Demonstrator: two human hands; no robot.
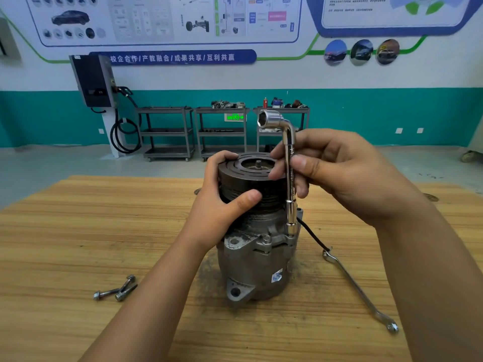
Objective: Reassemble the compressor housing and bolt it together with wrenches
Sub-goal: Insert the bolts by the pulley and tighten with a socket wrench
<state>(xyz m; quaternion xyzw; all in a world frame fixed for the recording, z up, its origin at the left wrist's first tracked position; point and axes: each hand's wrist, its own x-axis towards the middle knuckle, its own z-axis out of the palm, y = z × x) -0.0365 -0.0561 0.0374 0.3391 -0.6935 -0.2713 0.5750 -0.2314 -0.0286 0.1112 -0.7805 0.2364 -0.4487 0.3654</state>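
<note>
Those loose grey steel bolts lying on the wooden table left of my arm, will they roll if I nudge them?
The grey steel flanged bolts probably roll in a short arc, since heads are wider than round shanks. They lie touching, so nudging one likely shifts another. Solid metal: stiff, easily pinched.

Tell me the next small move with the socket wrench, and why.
Probably spin the socket wrench to run its bolt down: its lower end sits upright on the housing flange, the right hand pinches its shaft, the left hand braces the pulley.
</note>
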